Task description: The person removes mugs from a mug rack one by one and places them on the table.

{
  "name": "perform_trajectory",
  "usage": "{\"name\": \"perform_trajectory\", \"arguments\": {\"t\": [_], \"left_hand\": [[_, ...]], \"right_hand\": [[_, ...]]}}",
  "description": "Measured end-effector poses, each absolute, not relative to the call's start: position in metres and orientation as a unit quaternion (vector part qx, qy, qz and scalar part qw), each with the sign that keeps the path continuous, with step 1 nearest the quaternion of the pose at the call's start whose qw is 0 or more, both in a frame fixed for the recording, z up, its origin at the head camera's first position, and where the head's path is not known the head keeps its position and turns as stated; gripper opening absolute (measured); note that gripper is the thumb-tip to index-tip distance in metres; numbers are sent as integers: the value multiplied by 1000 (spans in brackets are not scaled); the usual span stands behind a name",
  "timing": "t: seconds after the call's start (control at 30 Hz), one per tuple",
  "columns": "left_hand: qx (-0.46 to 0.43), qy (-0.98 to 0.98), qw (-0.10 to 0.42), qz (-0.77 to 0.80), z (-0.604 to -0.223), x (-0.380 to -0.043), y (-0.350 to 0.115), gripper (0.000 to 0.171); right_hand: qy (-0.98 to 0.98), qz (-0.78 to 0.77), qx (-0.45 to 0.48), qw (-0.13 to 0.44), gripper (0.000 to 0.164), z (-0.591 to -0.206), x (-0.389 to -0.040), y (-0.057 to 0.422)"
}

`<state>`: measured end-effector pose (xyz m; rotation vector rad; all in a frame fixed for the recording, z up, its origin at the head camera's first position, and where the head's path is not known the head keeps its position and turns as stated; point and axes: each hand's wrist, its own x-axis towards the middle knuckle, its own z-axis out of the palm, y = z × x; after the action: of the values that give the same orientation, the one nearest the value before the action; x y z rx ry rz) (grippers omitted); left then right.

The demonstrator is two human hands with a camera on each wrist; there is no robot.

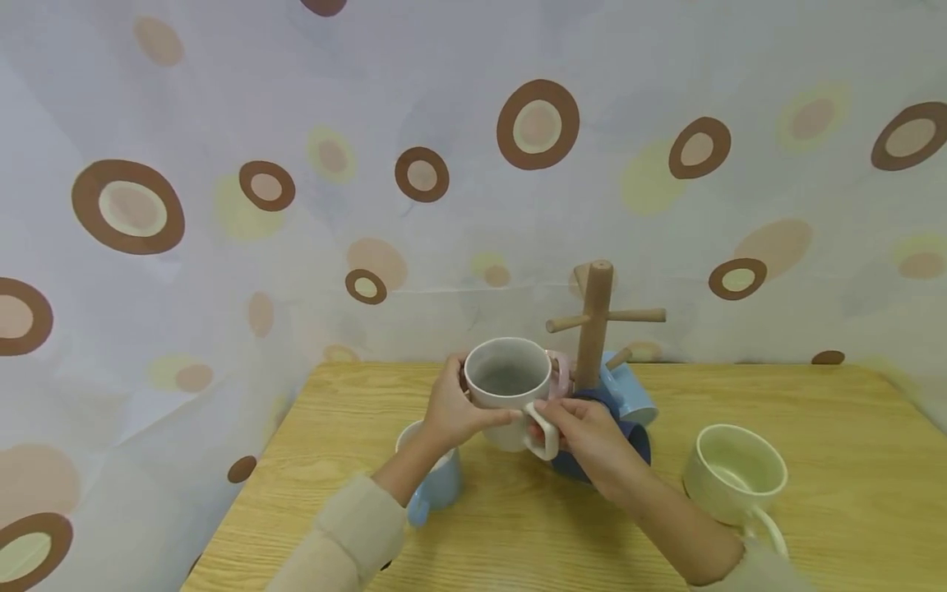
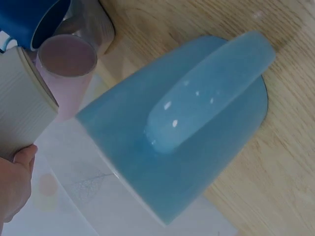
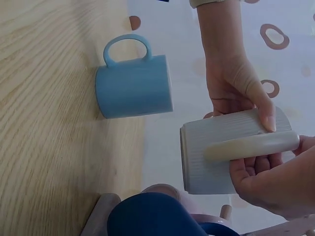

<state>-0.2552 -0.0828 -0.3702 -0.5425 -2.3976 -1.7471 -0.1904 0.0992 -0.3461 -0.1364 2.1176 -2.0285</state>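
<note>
Both hands hold a white ribbed mug [image 1: 509,374] [image 3: 199,177] above the table, its open top facing up. My left hand [image 1: 455,411] [image 3: 236,91] grips the mug's body from the left, thumb across its front. On the right, my right hand [image 1: 592,436] [image 3: 270,184] pinches the mug's handle [image 1: 546,436]. Just behind stands a wooden mug rack [image 1: 594,329] with a pink mug [image 1: 560,374], a dark blue mug [image 1: 573,467] and a light blue mug [image 1: 632,399] about its lower part, partly hidden by my right hand and the white mug.
Another light blue mug [image 1: 444,481] [image 2: 128,118] stands upright on the wooden table [image 1: 355,411], below my left wrist. To the right is a pale green mug [image 1: 732,485], near my right forearm. A dotted cloth [image 1: 459,99] hangs behind the table.
</note>
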Motion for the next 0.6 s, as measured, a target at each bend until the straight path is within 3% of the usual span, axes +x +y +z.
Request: {"name": "perform_trajectory", "arguments": {"t": [0.6], "left_hand": [[-211,-776,36,-593,-380,-253,-78,77]], "right_hand": [[694,-699,-77,155,31,-352,-187,105]]}}
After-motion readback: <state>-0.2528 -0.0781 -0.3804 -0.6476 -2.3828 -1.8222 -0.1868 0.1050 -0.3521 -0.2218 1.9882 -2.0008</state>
